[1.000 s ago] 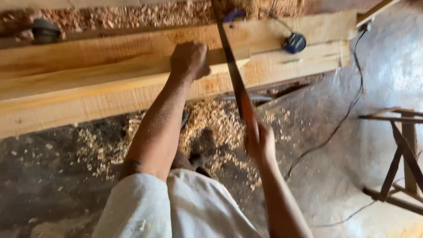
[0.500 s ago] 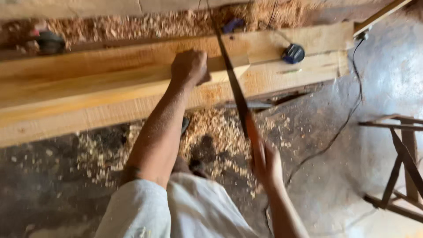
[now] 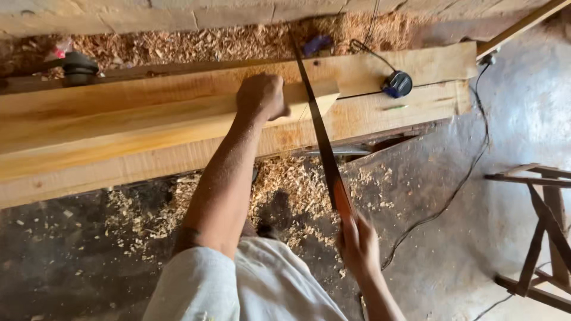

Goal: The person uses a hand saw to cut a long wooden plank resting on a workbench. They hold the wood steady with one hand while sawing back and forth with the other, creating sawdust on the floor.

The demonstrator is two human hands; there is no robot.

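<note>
A pale rough-sawn wooden plank (image 3: 178,119) lying along the desk (image 3: 369,116) front edge is pressed down by the clenched left hand (image 3: 260,96). A long dark-bladed handsaw (image 3: 318,128) is grasped at its reddish handle by the right hand (image 3: 358,245), blade crossing the plank's right end.

Warm daylight is falling across a grey, dusty concrete floor (image 3: 511,119), which is showing pale scuffs on the right and lying in darker shadow at the lower left. Heaps of tan wood shavings (image 3: 285,190) are lying scattered under the workbench, and more are piling up along the base of a rough pale block wall (image 3: 178,15) that is running across the top. A dark wooden trestle stand with crossed legs (image 3: 544,226) is standing at the right edge, while a thin black cable (image 3: 458,184) is trailing over the floor near it.
</note>
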